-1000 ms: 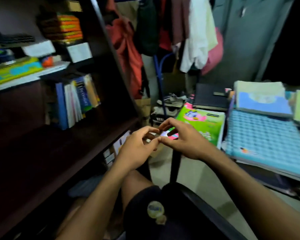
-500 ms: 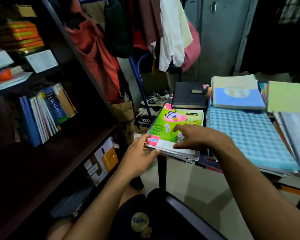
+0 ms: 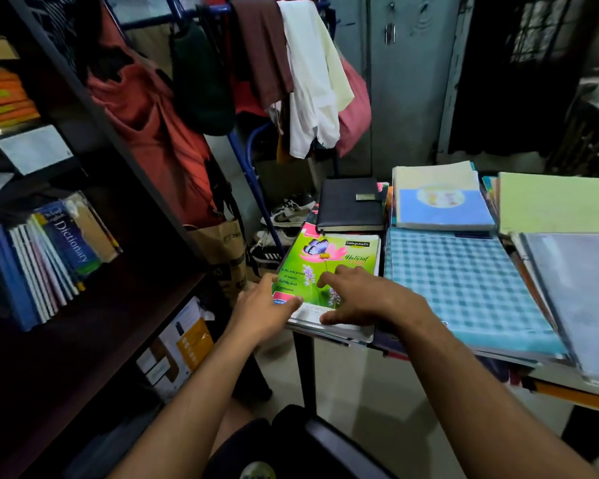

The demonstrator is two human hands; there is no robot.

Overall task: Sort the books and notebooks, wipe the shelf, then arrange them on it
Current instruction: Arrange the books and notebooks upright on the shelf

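Observation:
A green notebook (image 3: pixel 339 257) with a butterfly and flower cover tops a small stack at the table's left corner. My left hand (image 3: pixel 261 311) grips the stack's near left corner, thumb on the cover. My right hand (image 3: pixel 360 293) lies on the cover with fingers spread, thumb at the near edge. A black diary (image 3: pixel 350 207) lies behind it. A blue checked book (image 3: pixel 464 285) and more notebooks (image 3: pixel 441 202) fill the table to the right. The dark wooden shelf (image 3: pixel 94 340) stands at left, with a dictionary (image 3: pixel 71 242) and several thin books leaning on it.
Clothes (image 3: pixel 308 81) hang on a blue rack behind the table. Shoes (image 3: pixel 284 216) and a brown paper bag (image 3: pixel 225 250) sit on the floor between shelf and table. Boxes (image 3: pixel 180 347) fill the shelf's lower level. A black chair edge (image 3: pixel 329 440) is near my knee.
My hands, first joined in front of me, moved forward to the green notebook stack. The left hand has closed on its corner and the right has spread on the cover.

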